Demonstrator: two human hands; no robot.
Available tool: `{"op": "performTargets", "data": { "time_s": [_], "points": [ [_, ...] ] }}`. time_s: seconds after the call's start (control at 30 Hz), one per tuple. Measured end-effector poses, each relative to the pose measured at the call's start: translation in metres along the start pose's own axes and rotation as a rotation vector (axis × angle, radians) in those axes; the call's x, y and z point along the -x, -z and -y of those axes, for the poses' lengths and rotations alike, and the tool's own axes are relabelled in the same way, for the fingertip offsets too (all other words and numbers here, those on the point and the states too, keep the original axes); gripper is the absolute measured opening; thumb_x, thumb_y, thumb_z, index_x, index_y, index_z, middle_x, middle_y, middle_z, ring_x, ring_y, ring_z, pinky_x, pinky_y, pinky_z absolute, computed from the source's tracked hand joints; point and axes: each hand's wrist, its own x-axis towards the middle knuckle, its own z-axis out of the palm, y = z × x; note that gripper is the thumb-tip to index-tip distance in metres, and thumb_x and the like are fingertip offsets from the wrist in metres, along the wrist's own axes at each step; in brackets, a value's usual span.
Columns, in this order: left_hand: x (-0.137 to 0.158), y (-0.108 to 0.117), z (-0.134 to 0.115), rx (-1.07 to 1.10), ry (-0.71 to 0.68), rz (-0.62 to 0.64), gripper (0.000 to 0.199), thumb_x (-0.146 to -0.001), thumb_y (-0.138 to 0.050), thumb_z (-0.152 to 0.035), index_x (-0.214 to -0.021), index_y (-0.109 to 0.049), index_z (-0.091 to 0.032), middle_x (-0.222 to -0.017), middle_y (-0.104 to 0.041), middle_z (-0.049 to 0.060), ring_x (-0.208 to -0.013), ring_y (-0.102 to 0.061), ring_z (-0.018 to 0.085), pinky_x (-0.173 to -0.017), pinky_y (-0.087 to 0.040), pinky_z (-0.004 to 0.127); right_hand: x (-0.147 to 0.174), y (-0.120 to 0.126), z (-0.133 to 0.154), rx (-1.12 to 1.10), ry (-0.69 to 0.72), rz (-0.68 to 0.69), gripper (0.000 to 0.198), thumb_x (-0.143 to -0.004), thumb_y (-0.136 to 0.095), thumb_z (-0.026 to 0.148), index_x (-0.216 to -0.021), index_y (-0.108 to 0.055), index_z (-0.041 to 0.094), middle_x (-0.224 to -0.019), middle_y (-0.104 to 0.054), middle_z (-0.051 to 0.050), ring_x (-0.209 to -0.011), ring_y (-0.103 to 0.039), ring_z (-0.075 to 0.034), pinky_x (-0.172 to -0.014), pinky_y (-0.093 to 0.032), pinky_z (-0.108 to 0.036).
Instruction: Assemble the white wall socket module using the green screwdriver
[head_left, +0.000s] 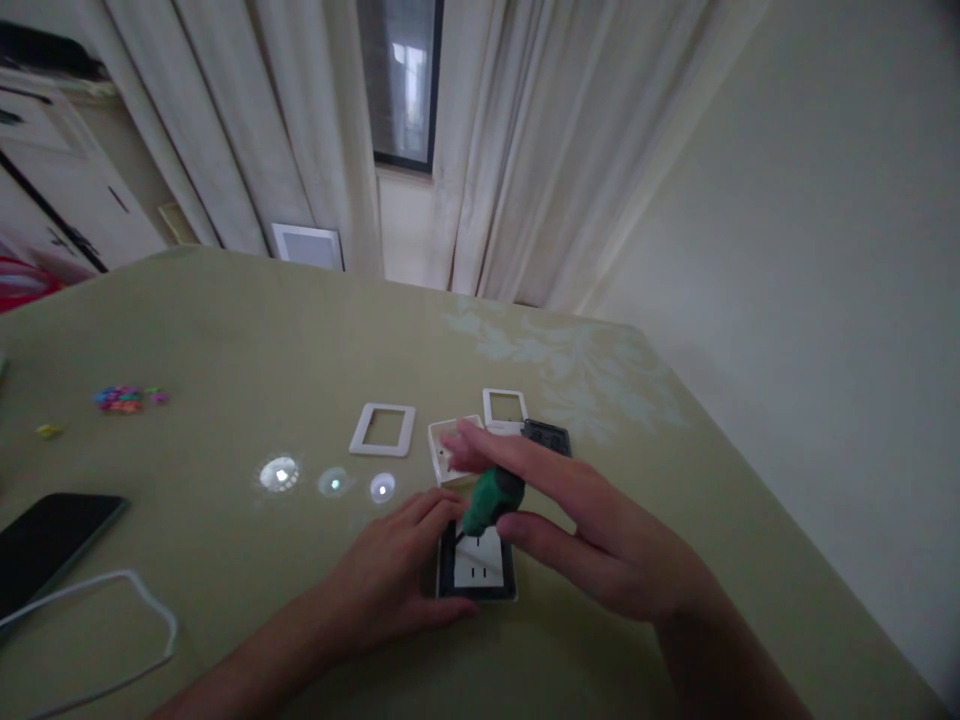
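My right hand is closed on a screwdriver with a green and black handle, thumb and fingers on either side of it. Its shaft slants down to the left, and the tip meets the upper left part of a wall socket. That socket has a white face with slots and a dark surround, and lies face up on the table. Gripping the socket's left side is my left hand, thumb at the near edge and fingers at the far edge. Behind my right fingers sits a white box, partly hidden.
A white square frame lies left of the box; a second white frame and a dark panel lie behind my right hand. At left are a phone, a white cable and colourful small pieces on the table.
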Motion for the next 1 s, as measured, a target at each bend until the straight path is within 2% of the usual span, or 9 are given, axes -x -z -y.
{"op": "performTargets", "data": {
  "time_s": [0.03,0.1,0.2,0.3,0.4,0.53,0.63,0.8,1.0],
  "points": [
    [0.0,-0.001,0.001,0.001,-0.007,0.004,0.079,-0.082,-0.092,-0.035,-0.15,-0.052,-0.037,-0.151,-0.065,0.006,-0.137,-0.064,0.038,-0.112,-0.058,0.054,0.0,0.001,0.002,-0.044,0.02,0.029,0.062,-0.112,-0.062,0.022,-0.17,-0.041,0.031,-0.16,-0.062,-0.009,-0.148,-0.058,-0.022,-0.124,-0.048,-0.04],
    [0.0,-0.003,0.003,0.0,-0.01,0.01,0.081,-0.082,-0.091,-0.035,-0.153,-0.051,-0.038,-0.154,-0.064,0.007,-0.138,-0.063,0.041,-0.112,-0.058,0.055,-0.002,-0.003,0.003,-0.079,0.081,0.008,0.051,-0.111,-0.062,0.019,-0.161,-0.054,0.03,-0.142,-0.074,-0.008,-0.133,-0.069,-0.02,-0.114,-0.055,-0.036],
    [0.0,-0.005,0.006,-0.004,-0.01,-0.014,0.081,-0.083,-0.09,-0.036,-0.153,-0.05,-0.039,-0.152,-0.066,0.007,-0.134,-0.066,0.042,-0.108,-0.061,0.055,-0.007,-0.016,-0.002,-0.012,0.127,-0.126,0.029,-0.107,-0.071,0.02,-0.135,-0.072,0.024,-0.117,-0.076,-0.006,-0.109,-0.072,-0.018,-0.097,-0.06,-0.031],
    [-0.001,-0.003,0.005,-0.005,-0.022,-0.032,0.079,-0.08,-0.092,-0.036,-0.149,-0.052,-0.038,-0.146,-0.068,0.007,-0.129,-0.069,0.04,-0.108,-0.061,0.055,-0.01,-0.027,-0.007,0.1,0.112,-0.291,0.016,-0.101,-0.079,0.024,-0.116,-0.075,0.021,-0.1,-0.07,-0.003,-0.091,-0.067,-0.016,-0.084,-0.058,-0.028],
    [-0.003,0.001,0.001,-0.013,-0.023,-0.024,0.072,-0.081,-0.092,-0.036,-0.143,-0.056,-0.034,-0.141,-0.07,0.008,-0.125,-0.07,0.039,-0.106,-0.061,0.053,-0.008,-0.026,-0.005,0.149,0.096,-0.332,0.026,-0.102,-0.079,0.026,-0.127,-0.073,0.023,-0.112,-0.075,-0.005,-0.103,-0.072,-0.017,-0.094,-0.059,-0.029],
    [-0.006,0.006,-0.005,-0.038,-0.009,-0.006,0.072,-0.08,-0.092,-0.035,-0.143,-0.057,-0.032,-0.148,-0.066,0.011,-0.132,-0.067,0.042,-0.108,-0.06,0.055,-0.001,-0.016,0.008,0.126,0.016,-0.114,0.055,-0.109,-0.065,0.017,-0.161,-0.051,0.029,-0.157,-0.064,-0.008,-0.144,-0.061,-0.02,-0.122,-0.049,-0.038],
    [-0.009,0.008,-0.007,-0.058,-0.003,0.012,0.077,-0.081,-0.09,-0.033,-0.149,-0.053,-0.03,-0.152,-0.064,0.013,-0.134,-0.066,0.042,-0.109,-0.06,0.054,0.002,-0.017,0.01,0.103,-0.001,-0.103,0.059,-0.109,-0.058,0.011,-0.164,-0.046,0.028,-0.157,-0.064,-0.01,-0.144,-0.061,-0.021,-0.124,-0.047,-0.042],
    [-0.014,0.008,-0.003,-0.122,-0.008,0.021,0.085,-0.081,-0.089,-0.037,-0.154,-0.049,-0.026,-0.154,-0.062,0.018,-0.135,-0.066,0.043,-0.112,-0.056,0.056,0.002,-0.037,0.001,0.125,-0.04,-0.378,0.029,-0.097,-0.079,0.019,-0.126,-0.073,0.021,-0.116,-0.077,-0.007,-0.102,-0.072,-0.019,-0.092,-0.06,-0.031],
    [-0.009,0.012,-0.015,-0.228,0.021,0.057,0.073,-0.085,-0.085,-0.047,-0.148,-0.057,-0.025,-0.155,-0.064,0.02,-0.133,-0.069,0.042,-0.108,-0.058,0.054,0.023,-0.038,-0.011,-0.135,-0.142,-0.693,0.037,-0.08,-0.096,0.039,-0.108,-0.077,0.022,-0.095,-0.076,-0.002,-0.081,-0.071,-0.017,-0.075,-0.06,-0.027]
  ]
}}
